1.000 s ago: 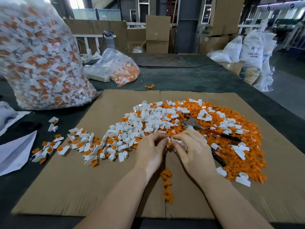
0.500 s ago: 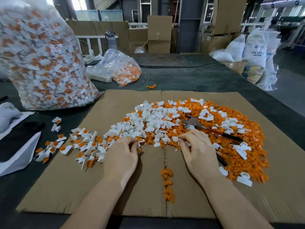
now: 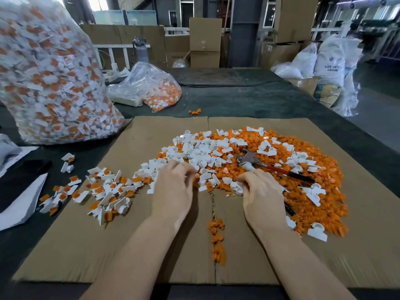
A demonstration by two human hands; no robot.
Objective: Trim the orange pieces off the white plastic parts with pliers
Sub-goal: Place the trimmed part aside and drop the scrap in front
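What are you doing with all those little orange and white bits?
A person is sorting plastic parts on a cardboard sheet. The left hand reaches into the white parts, and the right hand pinches a white part at the pile's near edge. The pliers lie untouched on the orange pieces, so nothing is being trimmed just now. Untrimmed parts wait on the left.

white plastic parts (image 3: 201, 152) heaped over orange pieces (image 3: 313, 198); pliers (image 3: 270, 167) lying atop
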